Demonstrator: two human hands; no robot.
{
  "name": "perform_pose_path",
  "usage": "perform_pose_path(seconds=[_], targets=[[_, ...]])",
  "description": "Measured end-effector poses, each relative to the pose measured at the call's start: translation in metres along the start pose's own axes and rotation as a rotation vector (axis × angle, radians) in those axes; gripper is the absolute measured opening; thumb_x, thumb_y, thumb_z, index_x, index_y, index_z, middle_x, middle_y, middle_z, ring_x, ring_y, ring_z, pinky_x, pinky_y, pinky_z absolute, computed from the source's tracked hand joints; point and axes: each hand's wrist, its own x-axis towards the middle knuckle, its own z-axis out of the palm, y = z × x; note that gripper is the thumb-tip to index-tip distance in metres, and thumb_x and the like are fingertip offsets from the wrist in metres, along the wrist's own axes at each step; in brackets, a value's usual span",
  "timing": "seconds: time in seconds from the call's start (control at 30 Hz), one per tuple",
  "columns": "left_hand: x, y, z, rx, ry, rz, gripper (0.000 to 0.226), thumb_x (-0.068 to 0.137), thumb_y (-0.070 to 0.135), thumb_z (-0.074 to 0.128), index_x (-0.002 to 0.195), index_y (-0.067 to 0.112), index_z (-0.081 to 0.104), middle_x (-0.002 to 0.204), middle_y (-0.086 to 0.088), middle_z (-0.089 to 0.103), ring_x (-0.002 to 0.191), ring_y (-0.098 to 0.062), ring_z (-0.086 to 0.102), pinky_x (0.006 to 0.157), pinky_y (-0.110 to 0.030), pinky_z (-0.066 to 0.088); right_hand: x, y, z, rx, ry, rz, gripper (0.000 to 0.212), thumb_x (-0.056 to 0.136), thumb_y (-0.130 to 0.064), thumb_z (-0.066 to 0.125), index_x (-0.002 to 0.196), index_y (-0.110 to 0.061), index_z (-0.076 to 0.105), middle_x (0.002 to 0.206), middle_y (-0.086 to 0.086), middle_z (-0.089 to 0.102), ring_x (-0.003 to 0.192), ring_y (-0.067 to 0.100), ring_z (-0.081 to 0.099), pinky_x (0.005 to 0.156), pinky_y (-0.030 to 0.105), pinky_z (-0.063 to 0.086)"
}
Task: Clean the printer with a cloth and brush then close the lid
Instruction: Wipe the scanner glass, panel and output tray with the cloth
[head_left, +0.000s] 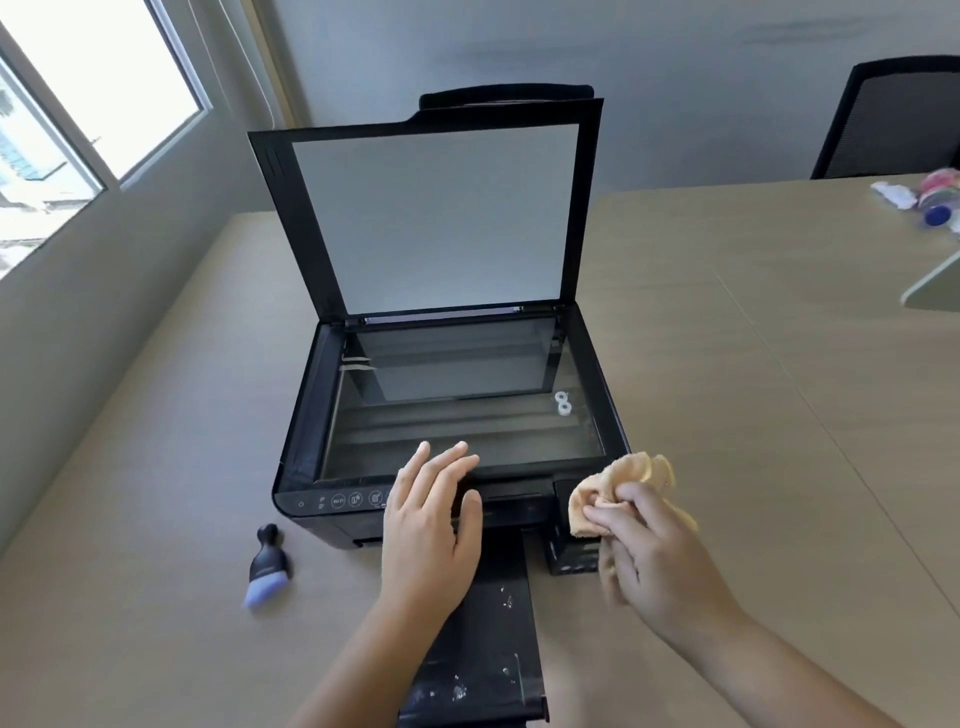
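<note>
A black printer (306, 441) stands on the table with its scanner lid (436, 218) raised upright, the glass bed (457, 405) exposed. My left hand (431, 525) lies flat on the printer's front edge, fingers apart, holding nothing. My right hand (654, 551) hovers by the printer's front right corner, clutching a bunched orange cloth (623, 483). A small black brush with pale blue bristles (266, 566) lies on the table to the left of the printer. The black output tray (493, 639), speckled with white dust, sticks out toward me.
The beige table (753, 415) spreads wide to the right. Small colourful items (930, 195) sit at its far right, near a black chair (893, 119). A pale object's corner (935, 288) pokes in at the right edge. A window (78, 104) is on the left wall.
</note>
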Motion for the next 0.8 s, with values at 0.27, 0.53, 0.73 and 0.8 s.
perform_pose_path(seconds=[0.27, 0.53, 0.73, 0.8], targets=[[-0.029, -0.010, 0.003, 0.058, 0.002, 0.051, 0.038, 0.089, 0.026, 0.050, 0.126, 0.023, 0.059, 0.140, 0.014, 0.050, 0.143, -0.018, 0.032, 0.115, -0.045, 0.028, 0.026, -0.032, 0.021, -0.135, -0.096, -0.056, 0.029, 0.057, 0.002, 0.077, 0.079, -0.016, 0.072, 0.082, -0.001, 0.057, 0.058, 0.017, 0.053, 0.044, 0.025, 0.034], [-0.053, -0.037, -0.015, 0.060, 0.070, -0.003, 0.038, 0.088, 0.027, 0.048, 0.124, 0.022, 0.060, 0.137, 0.011, 0.054, 0.142, -0.019, 0.031, 0.112, -0.046, 0.032, 0.024, -0.026, 0.030, -0.044, -0.019, 0.001, 0.030, 0.064, 0.006, 0.074, 0.083, -0.018, 0.071, 0.086, -0.003, 0.057, 0.068, 0.016, 0.058, 0.054, 0.027, 0.051], [-0.072, -0.048, -0.010, 0.033, 0.055, -0.040, 0.040, 0.087, 0.026, 0.050, 0.126, 0.026, 0.055, 0.138, 0.015, 0.050, 0.141, -0.014, 0.033, 0.109, -0.046, 0.036, 0.035, -0.058, 0.040, -0.146, 0.019, -0.105, 0.029, 0.057, 0.005, 0.079, 0.078, -0.014, 0.072, 0.080, 0.000, 0.061, 0.059, 0.017, 0.057, 0.049, 0.021, 0.034], [-0.070, -0.046, -0.011, 0.001, 0.074, -0.036, 0.040, 0.087, 0.023, 0.051, 0.126, 0.023, 0.056, 0.137, 0.012, 0.052, 0.139, -0.013, 0.034, 0.110, -0.042, 0.036, 0.042, -0.081, 0.057, -0.169, -0.045, -0.150, 0.028, 0.061, -0.005, 0.078, 0.084, -0.019, 0.072, 0.085, -0.003, 0.060, 0.064, 0.016, 0.057, 0.052, 0.024, 0.035]])
